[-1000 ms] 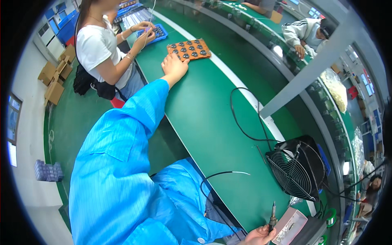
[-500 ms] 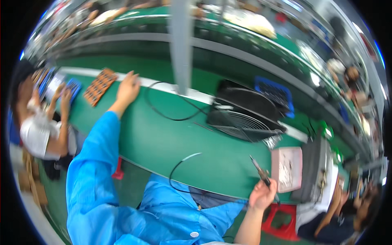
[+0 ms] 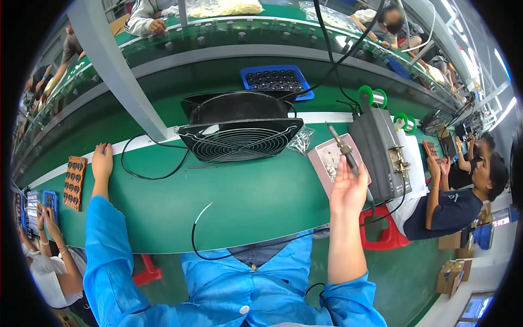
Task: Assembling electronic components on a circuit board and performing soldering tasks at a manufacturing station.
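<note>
My right hand (image 3: pixel 348 188) grips a soldering iron (image 3: pixel 347 151), its thin tip pointing up and away over a pink box (image 3: pixel 322 159) of small pale pieces. From the hand, the iron's dark cable runs down to the right. My left hand (image 3: pixel 102 162) rests on the green table (image 3: pixel 163 204) with its fingers stretched out. Beside it lies an orange tray (image 3: pixel 74 182) holding several round black parts. A thin black cable (image 3: pixel 194 231) with a pale end curves over the table's near edge.
A black fan (image 3: pixel 239 139) with a wire guard stands at the back, with a blue tray (image 3: pixel 275 79) of dark parts behind it. Grey equipment (image 3: pixel 378 152) and green solder spools (image 3: pixel 373 97) are at the right. A grey post (image 3: pixel 117 71) rises at the back left. Co-workers sit on both sides.
The view has swung to the right. My right hand has moved the soldering iron forward, over the pink box. My left hand still rests by the orange tray.
</note>
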